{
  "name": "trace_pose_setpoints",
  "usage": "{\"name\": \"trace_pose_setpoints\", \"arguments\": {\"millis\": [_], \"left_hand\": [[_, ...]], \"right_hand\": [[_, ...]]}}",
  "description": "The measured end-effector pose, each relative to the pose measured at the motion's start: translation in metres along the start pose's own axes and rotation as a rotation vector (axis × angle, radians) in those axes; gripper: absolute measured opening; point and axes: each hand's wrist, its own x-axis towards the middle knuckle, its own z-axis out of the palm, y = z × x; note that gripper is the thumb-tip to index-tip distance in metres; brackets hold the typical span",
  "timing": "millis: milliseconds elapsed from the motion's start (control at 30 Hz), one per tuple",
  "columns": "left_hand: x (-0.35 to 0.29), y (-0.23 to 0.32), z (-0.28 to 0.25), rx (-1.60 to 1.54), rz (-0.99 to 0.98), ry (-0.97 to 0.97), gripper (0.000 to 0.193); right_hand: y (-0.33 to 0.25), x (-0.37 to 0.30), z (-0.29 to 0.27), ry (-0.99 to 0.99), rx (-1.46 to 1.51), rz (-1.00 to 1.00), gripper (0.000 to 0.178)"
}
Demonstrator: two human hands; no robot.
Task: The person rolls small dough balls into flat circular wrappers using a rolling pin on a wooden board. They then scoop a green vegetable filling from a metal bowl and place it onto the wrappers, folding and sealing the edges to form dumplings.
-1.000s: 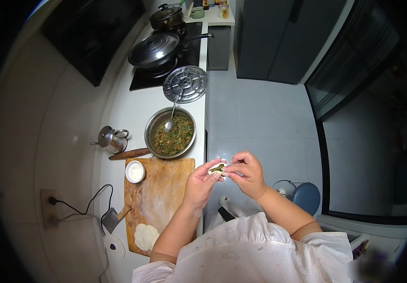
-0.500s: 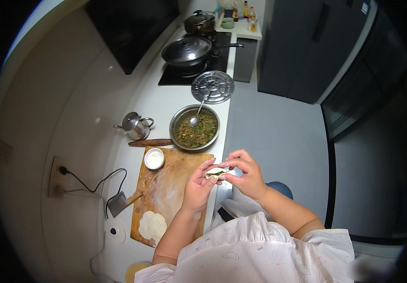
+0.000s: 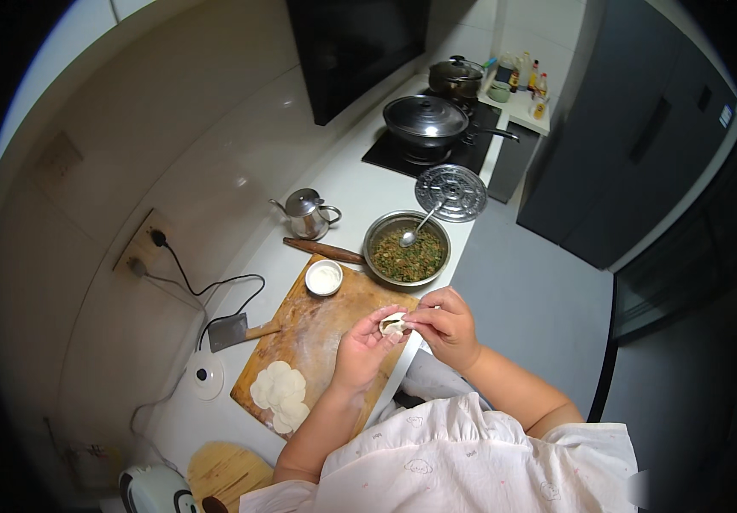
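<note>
A half-folded dumpling is between my hands, over the right edge of the wooden board; a little dark filling shows in its opening. My left hand cups it from the left, fingers curled under and around. With thumb and fingers pinched together, my right hand grips the dumpling's right edge. A pile of overlapping round dough wrappers lies on the near part of the board. Beyond my hands stands a metal bowl of chopped green and brown filling, a spoon resting in it.
A small white bowl of flour, a rolling pin, a metal teapot and a cleaver are around the board. A perforated metal steamer plate lies beyond the filling. A lidded pan sits on the stove.
My view has turned, so the counter appears tilted and shifted right. The dumpling's opening looks smaller, and my right fingers now pinch its right edge more tightly.
</note>
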Motion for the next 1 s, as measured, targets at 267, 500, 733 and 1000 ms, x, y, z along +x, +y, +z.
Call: {"name": "trace_pose_setpoints", "arguments": {"millis": [267, 500, 733, 1000], "left_hand": [[0.006, -0.014, -0.015, -0.205, -0.014, 0.127, 0.035], [0.013, -0.013, -0.016, -0.362, 0.023, 0.187, 0.032], [0.025, -0.015, -0.022, -0.294, 0.155, 0.338, 0.031], [0.062, -0.055, -0.014, -0.346, 0.307, 0.644, 0.033]], "right_hand": [[0.019, 0.016, 0.008, -0.079, 0.093, -0.014, 0.033], [0.045, 0.024, 0.021, -0.206, 0.556, 0.402, 0.028], [0.076, 0.056, 0.046, -0.384, 0.715, 0.357, 0.021], [0.140, 0.091, 0.069, -0.485, 0.500, -0.198, 0.017]]}}
